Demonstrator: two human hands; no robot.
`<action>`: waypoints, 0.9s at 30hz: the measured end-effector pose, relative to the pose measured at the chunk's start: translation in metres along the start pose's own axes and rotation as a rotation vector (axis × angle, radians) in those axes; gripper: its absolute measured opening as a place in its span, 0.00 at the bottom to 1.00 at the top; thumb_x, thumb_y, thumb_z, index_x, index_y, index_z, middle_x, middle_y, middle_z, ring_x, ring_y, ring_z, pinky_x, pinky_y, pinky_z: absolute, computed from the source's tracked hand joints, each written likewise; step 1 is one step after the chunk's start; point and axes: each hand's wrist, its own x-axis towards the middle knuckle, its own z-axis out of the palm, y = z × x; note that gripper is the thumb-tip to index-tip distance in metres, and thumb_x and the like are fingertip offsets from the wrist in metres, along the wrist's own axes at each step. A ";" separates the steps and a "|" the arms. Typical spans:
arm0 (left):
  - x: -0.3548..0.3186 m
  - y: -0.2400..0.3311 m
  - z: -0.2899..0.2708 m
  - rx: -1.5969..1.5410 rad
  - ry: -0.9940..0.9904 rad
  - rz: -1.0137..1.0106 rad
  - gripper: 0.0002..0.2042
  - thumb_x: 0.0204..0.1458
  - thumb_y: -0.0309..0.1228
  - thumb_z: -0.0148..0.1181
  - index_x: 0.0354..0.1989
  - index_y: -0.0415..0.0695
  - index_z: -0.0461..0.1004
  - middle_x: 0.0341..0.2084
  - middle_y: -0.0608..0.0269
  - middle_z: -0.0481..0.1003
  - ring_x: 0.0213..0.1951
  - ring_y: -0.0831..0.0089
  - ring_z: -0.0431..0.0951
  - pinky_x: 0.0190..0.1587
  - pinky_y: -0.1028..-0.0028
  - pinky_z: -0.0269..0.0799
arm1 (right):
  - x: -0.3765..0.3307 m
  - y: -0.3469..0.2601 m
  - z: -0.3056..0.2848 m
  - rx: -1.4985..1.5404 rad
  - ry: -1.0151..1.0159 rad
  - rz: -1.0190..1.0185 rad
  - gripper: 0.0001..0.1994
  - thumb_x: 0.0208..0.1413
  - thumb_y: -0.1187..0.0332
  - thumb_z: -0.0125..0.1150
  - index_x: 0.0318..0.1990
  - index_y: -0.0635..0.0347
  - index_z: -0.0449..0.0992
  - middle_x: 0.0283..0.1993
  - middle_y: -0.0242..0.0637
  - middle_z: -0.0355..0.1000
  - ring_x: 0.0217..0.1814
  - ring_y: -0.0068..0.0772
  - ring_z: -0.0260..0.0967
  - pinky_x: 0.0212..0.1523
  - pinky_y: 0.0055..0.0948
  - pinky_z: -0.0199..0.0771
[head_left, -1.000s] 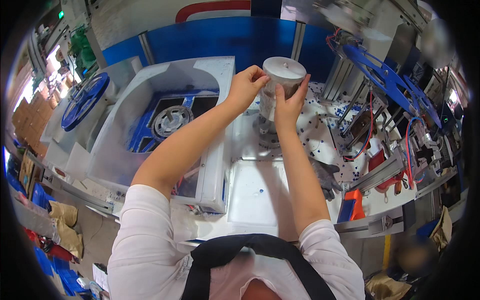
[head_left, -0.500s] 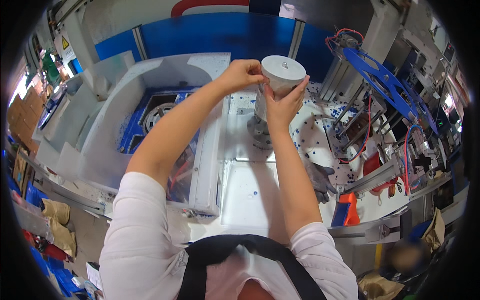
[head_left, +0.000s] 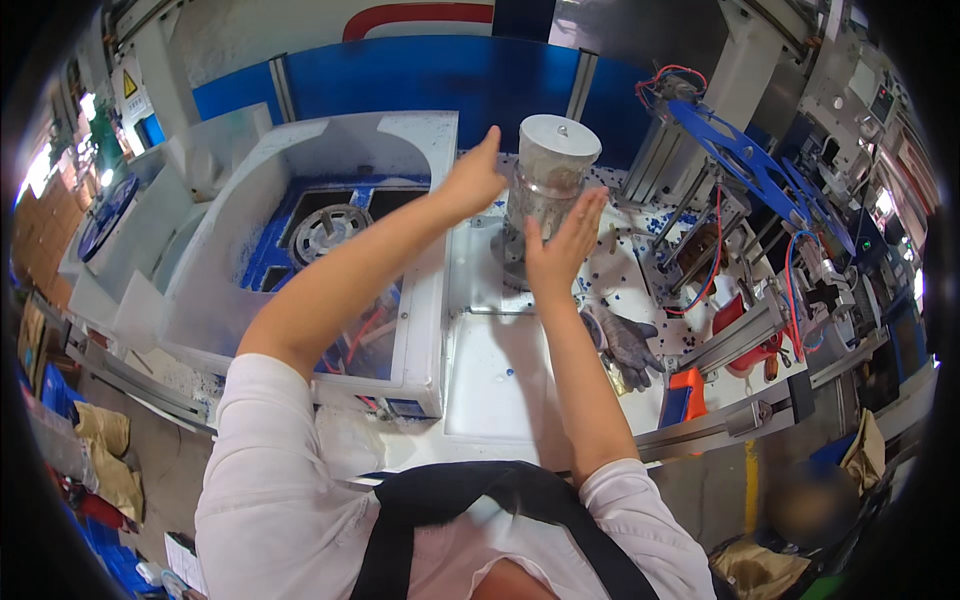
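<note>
A grey metal cylinder (head_left: 548, 190) with a round, pale flat lid (head_left: 560, 134) stands upright on the work surface. A small knob sits on the lid. To the cylinder's left, my left hand (head_left: 475, 182) is apart from it, fingers stretched away from me and nothing seen in them. My right hand (head_left: 566, 243) is open at the cylinder's lower right side, fingers straight and thumb raised. Whether its palm touches the metal I cannot tell.
On the left is a large white housing (head_left: 425, 250) with a blue inner bed and a round metal part (head_left: 328, 232). A grey glove (head_left: 628, 345) and an orange-and-blue object (head_left: 684, 396) lie right. Blue bits dot the surface near a blue disc (head_left: 740, 150) on a rig.
My left hand has let go near the lid's rim and moved left and toward me. My right hand has slid lower along the cylinder, its fingers straighter. The view has shifted slightly.
</note>
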 end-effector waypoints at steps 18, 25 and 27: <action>-0.017 0.027 -0.019 -0.164 -0.216 -0.410 0.43 0.48 0.37 0.53 0.69 0.37 0.35 0.68 0.45 0.40 0.69 0.53 0.41 0.67 0.60 0.45 | 0.036 -0.030 -0.002 -0.458 -0.316 -0.431 0.37 0.54 0.57 0.55 0.69 0.57 0.49 0.75 0.34 0.34 0.77 0.39 0.19 0.71 0.55 0.22; -0.065 0.051 -0.058 -0.356 -0.158 -0.357 0.43 0.46 0.31 0.54 0.70 0.41 0.37 0.69 0.43 0.41 0.70 0.53 0.42 0.68 0.66 0.40 | 0.011 -0.046 -0.011 -0.329 -0.358 -0.263 0.36 0.51 0.55 0.59 0.67 0.57 0.55 0.74 0.33 0.38 0.77 0.45 0.20 0.69 0.60 0.24; -0.092 0.061 -0.064 -0.262 -0.211 -0.224 0.40 0.49 0.31 0.53 0.70 0.42 0.40 0.69 0.46 0.43 0.70 0.57 0.42 0.68 0.69 0.40 | -0.022 -0.066 -0.039 -0.077 -0.361 -0.229 0.37 0.49 0.58 0.63 0.66 0.56 0.56 0.74 0.39 0.39 0.76 0.52 0.23 0.68 0.62 0.26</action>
